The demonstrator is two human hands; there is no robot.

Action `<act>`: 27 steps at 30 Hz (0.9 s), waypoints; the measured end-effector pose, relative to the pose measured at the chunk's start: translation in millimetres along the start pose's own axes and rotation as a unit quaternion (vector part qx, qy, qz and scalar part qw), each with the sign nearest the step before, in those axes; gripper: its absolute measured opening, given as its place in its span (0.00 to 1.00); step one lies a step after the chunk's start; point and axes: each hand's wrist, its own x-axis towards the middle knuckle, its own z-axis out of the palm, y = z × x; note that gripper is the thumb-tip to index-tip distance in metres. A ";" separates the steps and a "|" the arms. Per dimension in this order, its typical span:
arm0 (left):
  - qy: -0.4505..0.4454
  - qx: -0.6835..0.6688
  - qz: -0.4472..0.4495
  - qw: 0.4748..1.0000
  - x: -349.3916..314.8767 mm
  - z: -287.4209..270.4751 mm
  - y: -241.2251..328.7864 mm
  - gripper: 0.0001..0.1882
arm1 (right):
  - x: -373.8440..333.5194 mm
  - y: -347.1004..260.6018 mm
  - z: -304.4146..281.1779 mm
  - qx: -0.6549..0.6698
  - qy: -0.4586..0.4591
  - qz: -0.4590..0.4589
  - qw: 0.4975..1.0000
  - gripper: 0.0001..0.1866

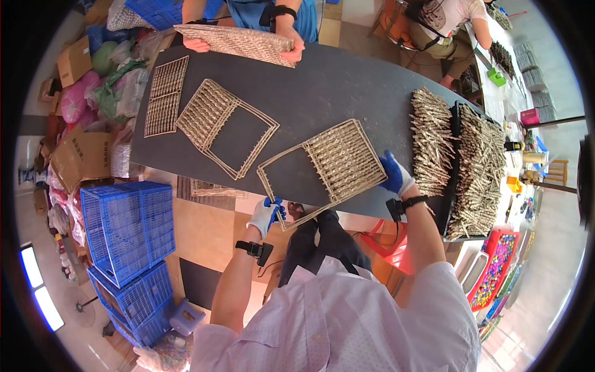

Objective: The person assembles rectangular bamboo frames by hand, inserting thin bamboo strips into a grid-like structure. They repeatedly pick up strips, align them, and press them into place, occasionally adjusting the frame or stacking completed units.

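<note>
The person is holding a half-woven frame panel [322,166] at the near edge of the dark surface [322,87], one gloved hand on each side. The left hand [268,214] is pinching the bare wire corner that is hanging off the edge, fingers closed around it, while the right hand [395,175] is gripping the woven side, seemingly so the panel stays flat and steady. Its filled half is lying toward the right, the empty half toward the left (the open wire rectangle shows the dark top through it).

Two more panels are resting farther left: a second half-filled frame [226,127] and a fully woven narrow mat [166,96], set apart as if sorted by stage. Bundles of straw-coloured twisted sticks [431,142] are lying just beside the right hand, within easy reach, with more in a black tray [480,170]. Across the surface another person's hands [291,49] are gripping a finished woven panel [238,42]. Blue plastic crates [127,226] are standing stacked on the floor to the left.
</note>
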 end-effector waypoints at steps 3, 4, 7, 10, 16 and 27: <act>0.010 0.039 0.039 0.998 10.6 -2.9 -2.9 0.08 | 22.5 -17.7 -1.5 -0.356 -0.063 -0.040 0.932 0.29; 0.004 0.037 0.065 0.997 13.2 -4.0 -3.3 0.07 | 29.3 -26.2 -1.6 -0.247 -0.045 0.099 0.963 0.28; 0.033 0.068 0.054 0.996 20.1 -5.8 -3.0 0.07 | 30.3 -47.6 -1.8 -0.187 -0.041 0.267 0.945 0.27; 0.001 0.070 0.063 0.996 25.2 -6.4 -1.5 0.08 | 16.8 -51.7 3.2 -0.118 -0.022 0.256 0.959 0.28; -0.030 0.112 0.132 0.985 27.2 -0.9 -2.6 0.10 | 4.9 -44.8 9.6 0.016 0.043 0.229 0.972 0.28; 0.252 0.596 0.130 0.751 -13.0 34.7 41.2 0.26 | 26.8 -33.1 7.8 -0.005 0.037 0.266 0.963 0.17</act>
